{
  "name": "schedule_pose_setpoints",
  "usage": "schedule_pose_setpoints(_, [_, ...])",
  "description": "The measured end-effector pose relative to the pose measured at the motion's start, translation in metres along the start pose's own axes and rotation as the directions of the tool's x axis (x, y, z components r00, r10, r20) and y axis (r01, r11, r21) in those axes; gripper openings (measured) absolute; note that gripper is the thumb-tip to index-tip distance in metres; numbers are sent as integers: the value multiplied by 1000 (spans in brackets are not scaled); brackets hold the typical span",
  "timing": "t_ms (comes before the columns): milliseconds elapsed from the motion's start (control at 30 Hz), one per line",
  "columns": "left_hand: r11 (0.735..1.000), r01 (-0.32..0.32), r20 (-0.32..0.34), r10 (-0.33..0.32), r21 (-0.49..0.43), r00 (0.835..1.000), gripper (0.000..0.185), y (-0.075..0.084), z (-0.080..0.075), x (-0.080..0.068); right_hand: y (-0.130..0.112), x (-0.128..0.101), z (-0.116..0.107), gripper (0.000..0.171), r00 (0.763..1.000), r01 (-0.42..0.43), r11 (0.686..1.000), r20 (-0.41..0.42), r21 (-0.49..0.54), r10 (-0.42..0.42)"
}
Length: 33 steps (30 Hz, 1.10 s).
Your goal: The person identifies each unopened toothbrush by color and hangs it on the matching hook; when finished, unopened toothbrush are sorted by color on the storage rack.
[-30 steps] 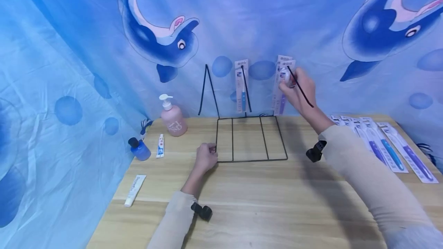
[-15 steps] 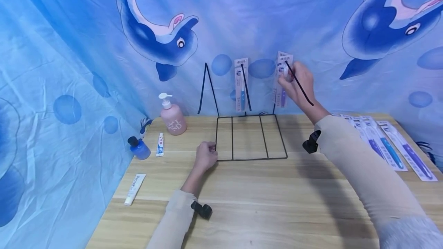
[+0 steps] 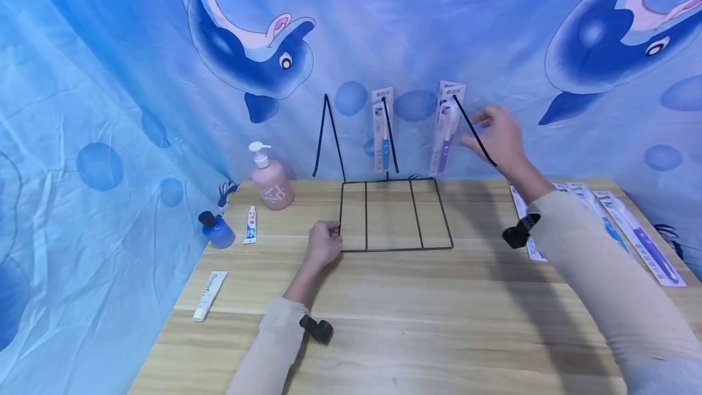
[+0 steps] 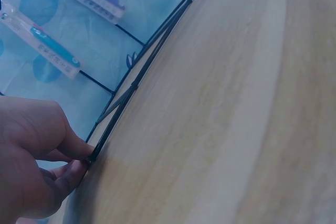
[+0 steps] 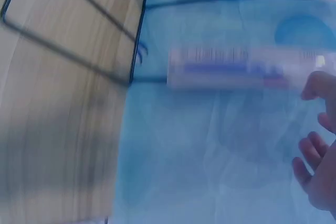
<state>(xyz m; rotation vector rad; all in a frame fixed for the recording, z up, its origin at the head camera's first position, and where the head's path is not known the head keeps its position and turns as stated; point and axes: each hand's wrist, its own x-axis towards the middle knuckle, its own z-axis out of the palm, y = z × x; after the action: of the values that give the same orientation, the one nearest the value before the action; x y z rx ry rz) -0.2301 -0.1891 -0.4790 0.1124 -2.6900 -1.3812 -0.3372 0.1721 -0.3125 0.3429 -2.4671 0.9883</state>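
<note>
A black wire rack is stood on the wooden table, at its far middle. The rack's near left corner is pinched by the left hand, with the thumb and fingers curled round the thin wire; this is seen up close in the left wrist view, hand on wire.

2 toothbrush packs are hung on the rack's tall prongs. The purple pack is on the right prong, and its long side runs up and down. The right hand is held in the air just to the right of that pack, not touching it. Its fingers are spread loose and nothing is held in them. The pack lies to the left of those fingers.

The blue pack is hung on the middle prong, further from the right hand. More packs are laid flat on the table at the right.
</note>
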Motion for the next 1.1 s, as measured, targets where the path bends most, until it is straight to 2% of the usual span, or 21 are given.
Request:
schedule_pose_setpoints(100, [1000, 0, 1, 0, -3, 1000, 41, 1, 0, 0, 19, -4, -19, 41, 996, -64, 996, 62, -58, 67])
schedule_pose_setpoints(267, [1000, 3, -13, -3, 2, 1000, 41, 3, -2, 1, 56, -9, -43, 46, 982, -146, 976, 92, -163, 162])
schedule_pose_setpoints(433, [1000, -4, -27, 5, 22, 1000, 42, 3, -4, 2, 92, -24, -52, 55, 942, -276, 939, 135, -205, 306])
schedule_pose_setpoints(600, [1000, 9, -12, -9, 4, 1000, 41, 2, -2, 1, 130, -46, -43, 59, 890, -359, 894, 189, -268, 414])
schedule_pose_setpoints(667, [1000, 14, -8, -14, -6, 1000, 41, 2, -1, 0, 142, -56, -37, 58, 870, -372, 879, 218, -299, 443])
schedule_pose_setpoints(767, [1000, 14, -9, -14, -12, 1000, 41, 3, -1, -2, 156, -67, -26, 56, 851, -370, 868, 253, -332, 460])
schedule_pose_setpoints(967, [1000, 0, -16, 0, 5, 1000, 41, 3, 1, -3, 166, -77, -12, 48, 854, -348, 868, 262, -354, 449])
schedule_pose_setpoints(1100, [1000, 2, -15, -2, 4, 1000, 40, 3, 2, -3, 165, -78, 0, 39, 843, -369, 860, 263, -352, 469])
